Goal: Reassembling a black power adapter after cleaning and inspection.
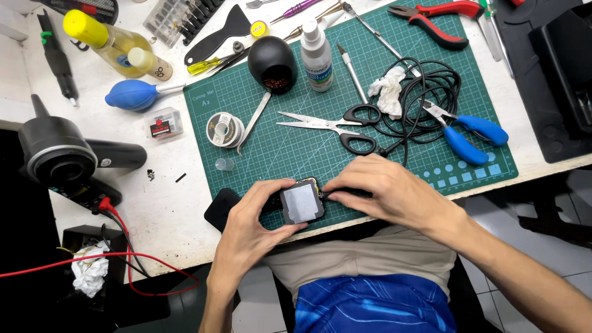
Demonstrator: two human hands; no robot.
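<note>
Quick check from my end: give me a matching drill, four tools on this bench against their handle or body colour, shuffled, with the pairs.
Things:
1. steel scissors
2. small cutting pliers
3. large pliers at the mat's top edge
4. rubber bulb air blower

Colours:
A. red and black grips
B. blue bulb, white nozzle
C. black handle loops
D. blue grips

Pairs: 1-C, 2-D, 3-A, 4-B

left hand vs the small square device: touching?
Touching. Head view: the left hand wraps the small square device, thumb pressed on its lower edge, fingers along its left side, no gap visible.
</note>
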